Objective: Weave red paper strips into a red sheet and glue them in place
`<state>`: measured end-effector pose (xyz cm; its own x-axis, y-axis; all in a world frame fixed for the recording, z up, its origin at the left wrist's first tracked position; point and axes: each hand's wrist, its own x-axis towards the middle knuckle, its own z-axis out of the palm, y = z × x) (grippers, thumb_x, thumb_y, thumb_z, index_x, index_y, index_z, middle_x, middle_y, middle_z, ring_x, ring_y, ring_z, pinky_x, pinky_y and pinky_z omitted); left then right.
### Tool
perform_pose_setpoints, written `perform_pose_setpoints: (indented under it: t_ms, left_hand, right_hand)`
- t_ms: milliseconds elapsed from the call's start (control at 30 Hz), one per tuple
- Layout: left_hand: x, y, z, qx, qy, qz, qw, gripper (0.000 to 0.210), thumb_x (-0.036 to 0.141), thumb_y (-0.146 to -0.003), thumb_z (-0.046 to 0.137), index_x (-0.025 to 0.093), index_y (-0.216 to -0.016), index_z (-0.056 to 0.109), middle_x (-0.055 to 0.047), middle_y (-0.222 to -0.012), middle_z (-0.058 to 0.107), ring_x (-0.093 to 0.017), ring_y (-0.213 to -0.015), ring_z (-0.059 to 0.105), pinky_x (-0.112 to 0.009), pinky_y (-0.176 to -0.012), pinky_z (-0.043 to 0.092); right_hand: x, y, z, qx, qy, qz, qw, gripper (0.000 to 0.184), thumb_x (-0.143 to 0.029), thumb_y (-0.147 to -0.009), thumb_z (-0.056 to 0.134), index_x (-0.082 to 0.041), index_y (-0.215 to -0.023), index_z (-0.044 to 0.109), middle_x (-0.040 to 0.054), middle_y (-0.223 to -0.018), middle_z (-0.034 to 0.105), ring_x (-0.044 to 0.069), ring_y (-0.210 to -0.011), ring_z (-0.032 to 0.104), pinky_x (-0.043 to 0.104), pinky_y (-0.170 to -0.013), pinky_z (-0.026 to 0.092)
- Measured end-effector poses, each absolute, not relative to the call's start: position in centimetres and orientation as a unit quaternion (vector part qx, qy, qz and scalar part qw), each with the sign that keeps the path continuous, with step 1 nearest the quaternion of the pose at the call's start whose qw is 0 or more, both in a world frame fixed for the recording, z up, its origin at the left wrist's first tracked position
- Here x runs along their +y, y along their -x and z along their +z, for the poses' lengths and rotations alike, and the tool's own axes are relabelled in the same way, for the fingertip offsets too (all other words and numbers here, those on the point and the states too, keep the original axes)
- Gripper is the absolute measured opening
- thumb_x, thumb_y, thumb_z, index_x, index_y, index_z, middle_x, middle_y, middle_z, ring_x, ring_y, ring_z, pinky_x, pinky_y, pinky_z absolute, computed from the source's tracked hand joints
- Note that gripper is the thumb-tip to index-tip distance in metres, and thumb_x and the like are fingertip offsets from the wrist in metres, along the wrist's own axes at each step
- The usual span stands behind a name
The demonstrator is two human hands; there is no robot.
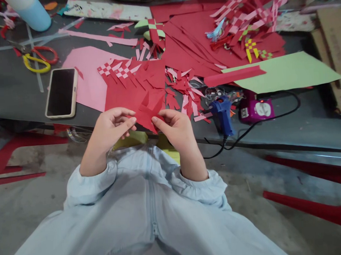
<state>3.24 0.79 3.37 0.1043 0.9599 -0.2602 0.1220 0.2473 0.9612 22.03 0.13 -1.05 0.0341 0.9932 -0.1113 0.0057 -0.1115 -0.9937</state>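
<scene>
A folded piece of red paper [147,112], with raised flaps on top, is held in front of my body at the table's near edge. My right hand [176,126] pinches its right side between thumb and fingers. At its left corner, my left hand [111,125] has thumb and forefinger brought together on the paper; the exact contact is partly hidden. Just beyond lies a flat red sheet [114,96]. Woven pink-and-red checkered pieces [123,72] rest in a row on that sheet.
Left are a phone [61,93], scissors [37,63] and a bottle [34,14]. Right are paper scraps [185,90], a blue glue gun [223,115] with a black cord, a purple power adapter [257,109] and a green sheet [287,73]. Red chairs [320,207] flank me.
</scene>
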Motion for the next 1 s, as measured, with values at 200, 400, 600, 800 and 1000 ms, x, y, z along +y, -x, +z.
perform_pose_setpoints:
  t_ms: [200, 400, 600, 800, 1000]
  left_hand:
    - [0.7, -3.5, 3.3, 0.542, -0.498, 0.426, 0.527, 0.017, 0.026, -0.072, 0.079, 0.019, -0.084, 0.07, -0.001, -0.067, 0.073, -0.012, -0.058, 0.069, -0.021, -0.053, 0.055]
    - [0.9, -3.3, 2.9, 0.505, -0.579, 0.488, 0.413, 0.011, 0.017, -0.073, 0.074, 0.024, -0.082, 0.075, -0.001, -0.085, 0.078, -0.015, -0.079, 0.075, -0.025, -0.074, 0.063]
    - [0.6, -3.6, 2.7, 0.481, -0.596, 0.5, 0.403, 0.019, 0.014, -0.078, 0.061, 0.023, -0.084, 0.076, 0.0, -0.086, 0.078, -0.013, -0.075, 0.075, -0.025, -0.074, 0.065]
    - [0.4, -3.7, 2.9, 0.519, -0.568, 0.48, 0.422, 0.031, 0.023, -0.082, 0.059, 0.024, -0.11, 0.071, -0.002, -0.094, 0.079, -0.015, -0.083, 0.076, -0.029, -0.077, 0.065]
    - [0.7, -3.9, 2.8, 0.553, -0.496, 0.443, 0.502, 0.027, 0.043, -0.086, 0.065, 0.021, -0.101, 0.072, -0.002, -0.079, 0.076, -0.015, -0.07, 0.074, -0.026, -0.064, 0.063]
  right_hand:
    - [0.5, -22.1, -1.2, -0.438, 0.507, 0.515, 0.535, 0.04, -0.052, -0.072, 0.081, -0.024, -0.097, 0.068, 0.0009, -0.087, 0.074, 0.016, -0.077, 0.071, 0.031, -0.072, 0.06]
    - [0.6, -23.3, -0.8, -0.436, 0.504, 0.521, 0.533, 0.046, -0.068, -0.081, 0.066, -0.025, -0.098, 0.072, 0.0057, -0.098, 0.076, 0.019, -0.092, 0.073, 0.033, -0.078, 0.062]
    - [0.3, -23.0, 0.0, -0.417, 0.494, 0.568, 0.509, 0.055, -0.077, -0.076, 0.064, -0.024, -0.064, 0.068, 0.0004, -0.064, 0.066, 0.015, -0.063, 0.066, 0.028, -0.056, 0.056]
    - [0.2, -22.4, 0.3, -0.41, 0.488, 0.595, 0.489, 0.042, -0.064, -0.065, 0.082, -0.024, -0.074, 0.074, -0.0004, -0.068, 0.074, 0.016, -0.061, 0.067, 0.032, -0.06, 0.058]
    - [0.3, -22.5, 0.1, -0.418, 0.5, 0.583, 0.486, 0.042, -0.064, -0.066, 0.082, -0.024, -0.072, 0.074, 0.0006, -0.07, 0.075, 0.016, -0.06, 0.066, 0.032, -0.06, 0.058]
